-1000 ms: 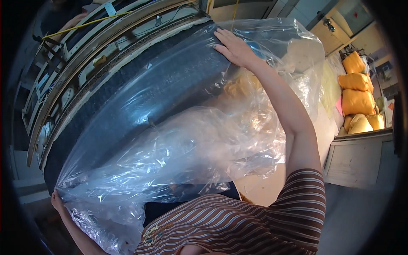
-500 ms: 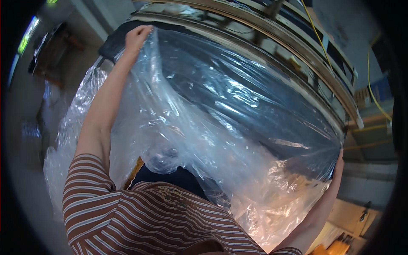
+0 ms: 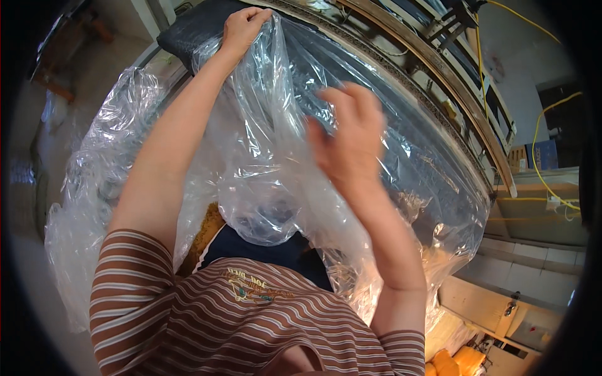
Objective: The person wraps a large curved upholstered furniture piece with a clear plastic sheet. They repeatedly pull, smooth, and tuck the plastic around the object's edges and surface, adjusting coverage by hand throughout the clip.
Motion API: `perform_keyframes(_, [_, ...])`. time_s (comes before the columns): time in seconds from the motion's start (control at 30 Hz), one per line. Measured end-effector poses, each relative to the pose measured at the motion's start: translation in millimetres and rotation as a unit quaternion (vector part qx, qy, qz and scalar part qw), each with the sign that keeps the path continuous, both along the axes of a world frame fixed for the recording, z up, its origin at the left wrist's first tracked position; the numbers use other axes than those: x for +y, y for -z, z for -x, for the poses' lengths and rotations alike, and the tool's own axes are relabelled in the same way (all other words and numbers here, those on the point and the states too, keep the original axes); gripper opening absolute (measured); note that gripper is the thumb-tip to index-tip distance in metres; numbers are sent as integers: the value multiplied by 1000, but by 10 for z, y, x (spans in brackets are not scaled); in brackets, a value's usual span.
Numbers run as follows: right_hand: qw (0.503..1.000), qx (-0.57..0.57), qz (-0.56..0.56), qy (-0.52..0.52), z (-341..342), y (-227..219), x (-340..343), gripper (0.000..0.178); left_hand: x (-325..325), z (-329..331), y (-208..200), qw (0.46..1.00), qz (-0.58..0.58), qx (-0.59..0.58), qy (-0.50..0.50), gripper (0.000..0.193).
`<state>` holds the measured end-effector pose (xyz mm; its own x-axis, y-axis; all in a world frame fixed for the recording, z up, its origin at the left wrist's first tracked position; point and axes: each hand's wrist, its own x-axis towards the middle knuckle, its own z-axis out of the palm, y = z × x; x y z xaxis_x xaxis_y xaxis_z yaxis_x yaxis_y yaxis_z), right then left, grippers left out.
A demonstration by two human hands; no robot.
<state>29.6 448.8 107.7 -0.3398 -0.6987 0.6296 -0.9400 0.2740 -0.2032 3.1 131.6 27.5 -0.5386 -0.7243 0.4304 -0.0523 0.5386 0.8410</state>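
Note:
A big sheet of clear plastic film lies in folds over a dark padded surface in front of me. At the far edge my left hand pinches a gathered fold of the film between thumb and fingers. My right hand is over the middle of the sheet, blurred by motion, its fingers apart and nothing visible in them. From the left the film hangs down in a crumpled mass, and it also bunches against my body. Its right end drapes over the far right corner of the surface.
Beyond the surface runs a long frame with wooden rails. A yellow cable hangs at the right, near a blue box. Orange material lies at the lower right, by a pale cabinet.
My right hand has let go of the film's right corner and swung inward over the middle. My left hand, still pinching the film, has shifted right and farther away.

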Motion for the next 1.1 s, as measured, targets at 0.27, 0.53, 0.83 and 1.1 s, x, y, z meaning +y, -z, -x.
perform_keyframes(0.27, [982,58,-146,101,-113,482,-246,58,-145,95,61,1000,13,20,3,32])
perform_keyframes(0.53, [875,91,-124,460,-389,236,3351,19,-198,64,134,1000,10,17,20,34])
perform_keyframes(0.83, [734,-539,412,35,-1127,-917,4369,11,-338,114,135,992,83,-94,17,43])
perform_keyframes(1.1, [742,-485,141,440,316,626,4697,22,-855,-153,121,975,156,-156,30,41])
